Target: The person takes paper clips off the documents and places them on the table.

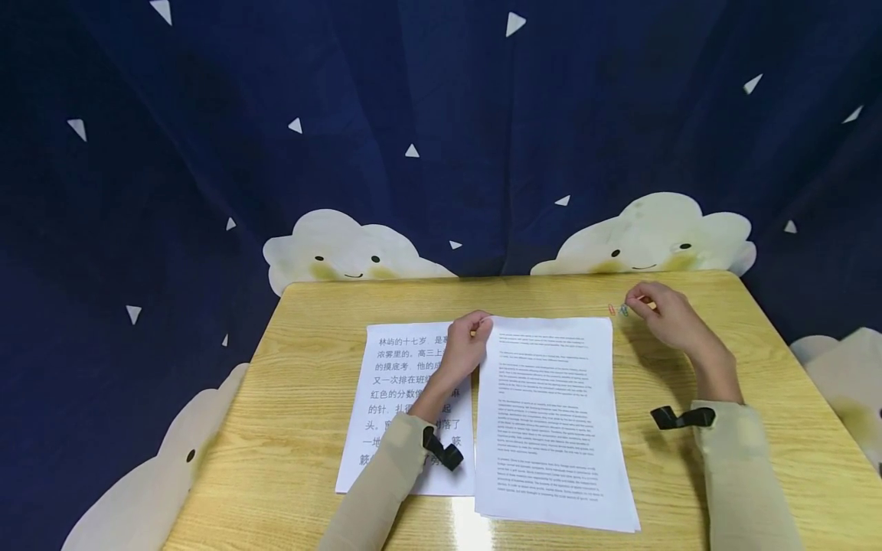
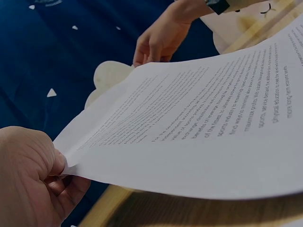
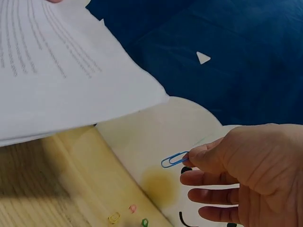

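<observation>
My left hand (image 1: 463, 350) pinches the top left corner of a stack of printed sheets (image 1: 544, 428) between thumb and fingers. Small lines of English text cover the top sheet, and the left wrist view shows the paper (image 2: 189, 161) bowed and raised at that corner. Past the stack's top right corner, my right hand (image 1: 667, 317) is held over the far right of the table. Its thumb and index finger pinch one end of a blue paper clip (image 3: 173, 160), whose looped end points toward the paper; the other fingers are bent below.
Loose paper clips lie at the table's far side: a yellow one (image 3: 114, 217), a pink one (image 3: 132, 208) and a green one (image 3: 145, 222). Sheets with large Chinese print (image 1: 406, 413) lie left, partly under my left forearm. A dark blue curtain (image 1: 482, 176) hangs behind the wooden table (image 1: 276, 428).
</observation>
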`<act>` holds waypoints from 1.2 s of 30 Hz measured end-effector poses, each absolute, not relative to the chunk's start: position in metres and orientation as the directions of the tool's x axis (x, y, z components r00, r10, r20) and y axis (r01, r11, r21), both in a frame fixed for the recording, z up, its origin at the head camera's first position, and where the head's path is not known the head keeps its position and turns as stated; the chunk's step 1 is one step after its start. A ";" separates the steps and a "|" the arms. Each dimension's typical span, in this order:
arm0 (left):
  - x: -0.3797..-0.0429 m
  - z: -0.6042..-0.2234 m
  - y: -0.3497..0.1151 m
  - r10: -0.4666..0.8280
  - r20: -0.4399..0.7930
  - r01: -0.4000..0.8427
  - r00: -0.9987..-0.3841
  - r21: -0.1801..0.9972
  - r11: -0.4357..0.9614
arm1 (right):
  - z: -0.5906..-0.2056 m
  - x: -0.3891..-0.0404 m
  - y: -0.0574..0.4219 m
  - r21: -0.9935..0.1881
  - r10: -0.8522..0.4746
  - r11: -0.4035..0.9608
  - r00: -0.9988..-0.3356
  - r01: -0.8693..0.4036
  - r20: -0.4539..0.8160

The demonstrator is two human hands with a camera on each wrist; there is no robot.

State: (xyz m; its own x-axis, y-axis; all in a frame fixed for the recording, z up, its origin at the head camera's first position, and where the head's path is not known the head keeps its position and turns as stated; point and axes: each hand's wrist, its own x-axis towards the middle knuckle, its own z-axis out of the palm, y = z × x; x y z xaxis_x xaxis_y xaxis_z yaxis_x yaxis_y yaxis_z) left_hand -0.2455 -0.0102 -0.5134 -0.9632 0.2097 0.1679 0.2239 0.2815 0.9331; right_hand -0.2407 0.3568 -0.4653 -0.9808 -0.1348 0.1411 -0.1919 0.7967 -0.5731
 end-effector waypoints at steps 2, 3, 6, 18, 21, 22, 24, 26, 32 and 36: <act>-0.246 -0.513 -0.011 0.207 0.167 0.222 -0.964 0.934 0.280 | -0.469 -0.243 0.359 -0.579 -0.142 0.794 -0.983 -0.185 0.119; -0.246 -0.513 -0.011 0.205 0.166 0.220 -0.964 0.935 0.277 | -0.470 -0.243 0.360 -0.579 -0.148 0.794 -0.983 -0.185 0.110; -0.247 -0.515 -0.011 0.202 0.157 0.210 -0.967 0.939 0.271 | -0.475 -0.245 0.364 -0.575 -0.165 0.797 -0.982 -0.185 0.087; -0.247 -0.518 -0.012 0.210 0.151 0.207 -0.966 0.938 0.279 | -0.499 -0.250 0.378 -0.534 -0.257 0.814 -0.966 -0.230 0.023; -0.247 -0.518 -0.012 0.208 0.148 0.204 -0.967 0.938 0.282 | -0.502 -0.250 0.379 -0.542 -0.251 0.813 -0.968 -0.212 0.003; -0.247 -0.518 -0.012 0.207 0.147 0.203 -0.967 0.938 0.281 | -0.503 -0.250 0.379 -0.545 -0.245 0.814 -0.969 -0.203 -0.005; -0.247 -0.517 -0.012 0.203 0.145 0.200 -0.968 0.939 0.281 | -0.504 -0.250 0.379 -0.548 -0.237 0.815 -0.971 -0.188 -0.020; -0.247 -0.517 -0.012 0.200 0.141 0.195 -0.970 0.940 0.280 | -0.505 -0.249 0.378 -0.546 -0.232 0.819 -0.972 -0.179 -0.029; -0.247 -0.516 -0.013 0.198 0.133 0.187 -0.971 0.940 0.286 | -0.509 -0.249 0.378 -0.512 -0.214 0.843 -0.976 -0.168 -0.031; -0.247 -0.515 -0.014 0.199 0.145 0.199 -0.969 0.937 0.287 | -0.511 -0.249 0.379 -0.473 -0.193 0.866 -0.981 -0.163 -0.016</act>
